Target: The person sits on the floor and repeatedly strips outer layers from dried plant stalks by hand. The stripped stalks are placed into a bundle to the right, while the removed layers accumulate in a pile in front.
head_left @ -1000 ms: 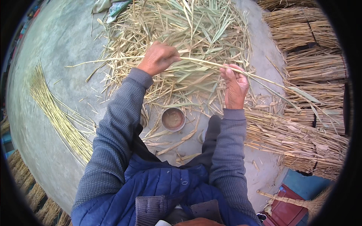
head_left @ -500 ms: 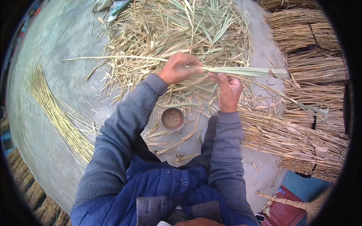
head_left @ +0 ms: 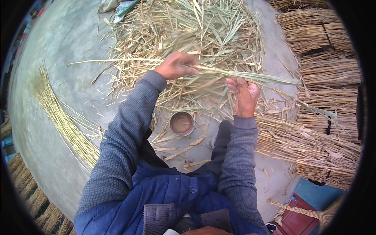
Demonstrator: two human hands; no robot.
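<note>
A long thin reed stalk [head_left: 113, 60] is pinched in my left hand [head_left: 177, 65], its bare end reaching out to the left. To the right of that hand the stalk carries a pale green leaf blade [head_left: 266, 77]. Just below the blade, my right hand [head_left: 245, 94] has its thumb and curled fingers together. From them a dry leaf strip [head_left: 288, 95] seems to trail down to the right; the fingers partly hide the grip. Beneath both hands spreads a heap of loose leaves and husks [head_left: 184, 31].
A metal bowl [head_left: 181, 123] stands on the concrete floor [head_left: 70, 43] between my legs. At the left lies a sheaf of stripped stalks [head_left: 64, 117]. Unstripped reeds [head_left: 309, 143] lie at the right, by tied bundles [head_left: 329, 70]. A dark red object [head_left: 299, 219] is at lower right.
My left hand has shifted left with the stalk, and my right hand has moved right and slightly down. The gap between them has widened, showing more stalk.
</note>
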